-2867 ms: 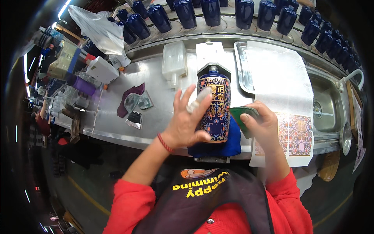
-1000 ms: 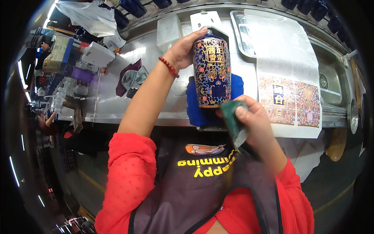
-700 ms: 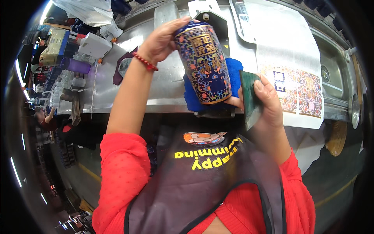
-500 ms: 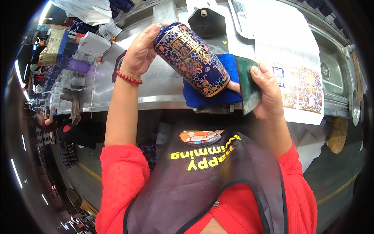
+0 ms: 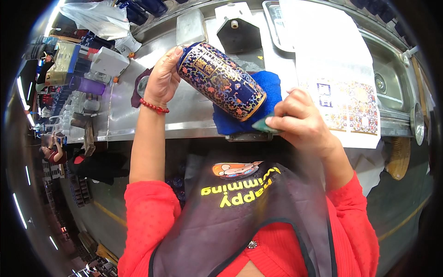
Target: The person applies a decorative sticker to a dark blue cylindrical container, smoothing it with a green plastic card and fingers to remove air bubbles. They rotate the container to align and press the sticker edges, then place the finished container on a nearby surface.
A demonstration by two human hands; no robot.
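My left hand grips the neck end of a dark blue ceramic-looking bottle, covered in a colourful floral pattern with gold lettering. The bottle lies tilted, its base pointing toward my right hand. Beneath it a blue towel is spread on a small support at the counter's front edge. My right hand pinches a thin green scraper, a flat flexible-looking piece, whose edge is close to the bottle's base; whether they touch I cannot tell. Part of the left fingers is hidden behind the bottle.
To the right, a large white sheet bears printed floral pieces. Beyond it sits a steel sink. A black hexagonal stand and a metal block are at the back. Containers and a purple cup crowd the left.
The bottle has moved slightly down and left. My right hand has turned over, bringing the scraper from upright beside the base to low and nearly flat near it.
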